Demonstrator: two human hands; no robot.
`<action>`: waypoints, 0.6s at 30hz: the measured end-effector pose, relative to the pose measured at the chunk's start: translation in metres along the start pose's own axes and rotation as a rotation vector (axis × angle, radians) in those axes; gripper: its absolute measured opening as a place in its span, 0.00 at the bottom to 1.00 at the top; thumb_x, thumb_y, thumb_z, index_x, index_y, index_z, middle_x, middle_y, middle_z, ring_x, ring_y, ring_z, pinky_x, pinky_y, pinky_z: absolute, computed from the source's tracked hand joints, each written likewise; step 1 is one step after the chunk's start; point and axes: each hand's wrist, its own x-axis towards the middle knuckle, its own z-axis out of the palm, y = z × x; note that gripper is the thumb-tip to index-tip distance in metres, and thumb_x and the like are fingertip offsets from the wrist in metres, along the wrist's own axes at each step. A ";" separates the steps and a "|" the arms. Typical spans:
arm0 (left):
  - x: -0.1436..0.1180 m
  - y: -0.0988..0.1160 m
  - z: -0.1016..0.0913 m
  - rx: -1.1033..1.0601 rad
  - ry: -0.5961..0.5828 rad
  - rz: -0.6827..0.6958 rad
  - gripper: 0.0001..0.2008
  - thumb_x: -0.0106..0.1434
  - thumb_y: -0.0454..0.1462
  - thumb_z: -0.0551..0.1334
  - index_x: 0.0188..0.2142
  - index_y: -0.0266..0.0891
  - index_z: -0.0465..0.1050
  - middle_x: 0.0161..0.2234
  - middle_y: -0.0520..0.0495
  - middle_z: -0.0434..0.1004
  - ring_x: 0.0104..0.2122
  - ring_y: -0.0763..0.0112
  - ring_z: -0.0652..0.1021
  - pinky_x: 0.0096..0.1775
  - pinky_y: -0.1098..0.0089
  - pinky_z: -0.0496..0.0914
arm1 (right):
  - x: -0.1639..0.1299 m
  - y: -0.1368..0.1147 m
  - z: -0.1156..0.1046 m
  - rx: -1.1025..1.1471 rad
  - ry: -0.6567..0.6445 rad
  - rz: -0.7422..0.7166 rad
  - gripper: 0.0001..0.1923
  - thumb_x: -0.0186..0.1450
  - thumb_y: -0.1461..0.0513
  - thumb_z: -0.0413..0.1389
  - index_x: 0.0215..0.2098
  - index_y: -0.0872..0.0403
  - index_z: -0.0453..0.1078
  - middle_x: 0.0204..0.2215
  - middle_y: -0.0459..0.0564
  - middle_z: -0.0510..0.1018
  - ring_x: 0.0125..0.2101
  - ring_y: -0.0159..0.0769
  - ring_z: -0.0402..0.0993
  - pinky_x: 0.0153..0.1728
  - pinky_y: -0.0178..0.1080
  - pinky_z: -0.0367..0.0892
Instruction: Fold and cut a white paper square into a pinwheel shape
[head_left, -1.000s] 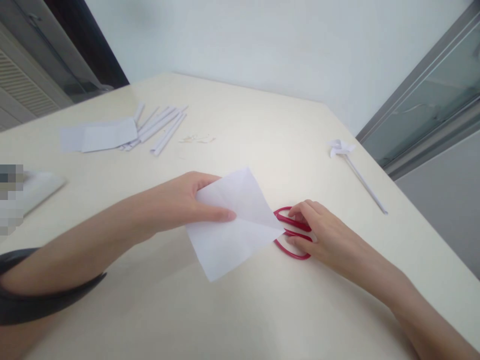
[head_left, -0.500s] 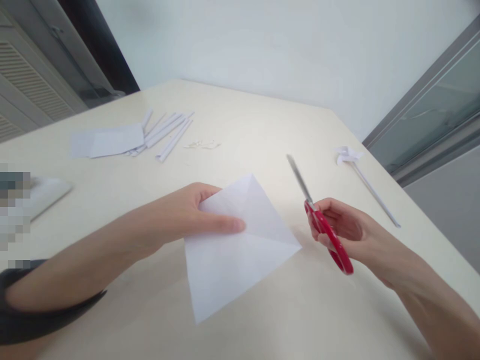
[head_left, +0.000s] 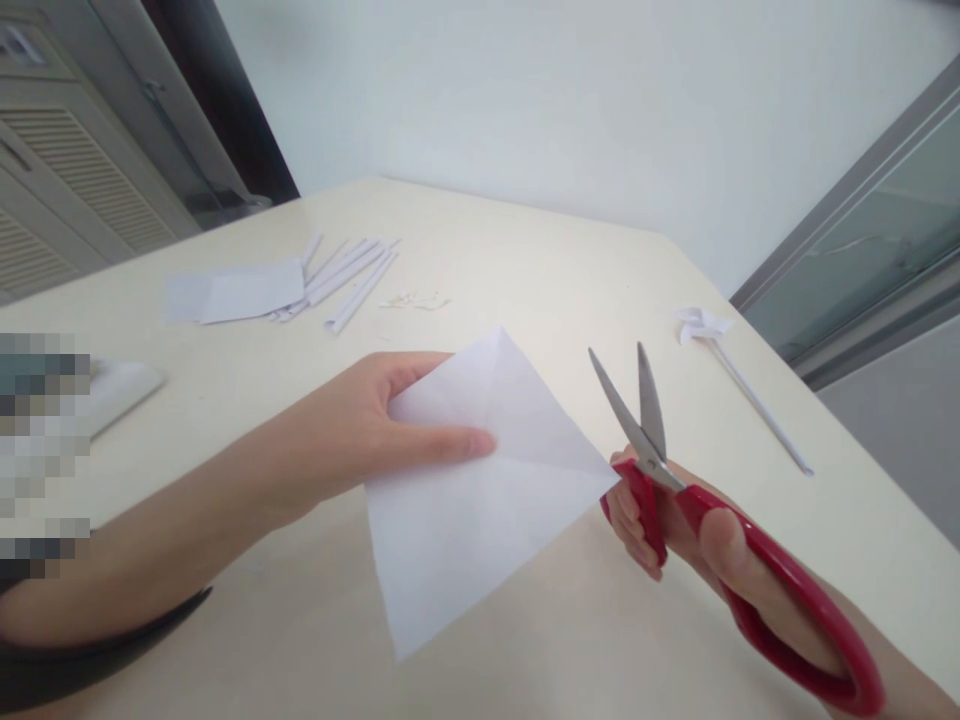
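A square sheet of white paper point(head_left: 480, 540) with faint diagonal creases is held above the table. My left hand point(head_left: 375, 430) pinches it, thumb lying on top and the fingers hidden underneath. In my right hand point(head_left: 675, 530) is a pair of red-handled scissors point(head_left: 651, 455), thumb through one loop and fingers through the other. The blades stand apart and point up and away from me. They are just right of the paper's right corner, which comes close to the red handle; whether they touch I cannot tell.
At the back left of the table point(head_left: 525, 260) lie stacked paper sheets point(head_left: 251, 292), several rolled paper sticks point(head_left: 349, 275) and small white pieces point(head_left: 415, 300). A paper pinwheel point(head_left: 703, 325) on a stick lies to the right. A wall point(head_left: 525, 100) borders the far edge.
My right hand has turned and spread the scissors, whose blades were closed before. They are now larger in view. The paper remains in my left hand, nearly unmoved.
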 end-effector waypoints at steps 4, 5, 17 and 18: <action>0.002 -0.003 -0.001 0.011 0.004 0.017 0.16 0.50 0.31 0.64 0.40 0.44 0.74 0.27 0.57 0.82 0.27 0.65 0.81 0.23 0.77 0.74 | 0.000 -0.001 -0.003 -0.126 -0.038 0.104 0.26 0.56 0.37 0.46 0.29 0.50 0.57 0.26 0.45 0.60 0.27 0.34 0.56 0.32 0.39 0.60; 0.003 -0.004 -0.001 0.014 -0.005 0.021 0.16 0.50 0.32 0.64 0.41 0.44 0.73 0.28 0.57 0.82 0.27 0.64 0.81 0.24 0.76 0.74 | 0.001 -0.001 -0.003 -0.135 -0.041 0.131 0.26 0.56 0.37 0.47 0.29 0.50 0.57 0.25 0.45 0.60 0.26 0.34 0.55 0.30 0.38 0.59; 0.005 -0.009 0.000 0.048 0.020 -0.007 0.15 0.46 0.37 0.66 0.37 0.46 0.75 0.27 0.55 0.81 0.26 0.63 0.81 0.24 0.75 0.73 | 0.005 -0.004 0.000 -0.238 -0.007 0.139 0.22 0.56 0.42 0.55 0.30 0.51 0.60 0.26 0.44 0.61 0.25 0.32 0.56 0.26 0.35 0.55; 0.006 -0.011 0.000 0.044 0.026 -0.001 0.16 0.45 0.38 0.66 0.37 0.47 0.75 0.27 0.55 0.81 0.26 0.62 0.81 0.23 0.74 0.73 | 0.006 -0.002 -0.001 -0.243 -0.004 0.144 0.22 0.56 0.42 0.55 0.30 0.51 0.59 0.25 0.43 0.61 0.25 0.31 0.55 0.25 0.35 0.55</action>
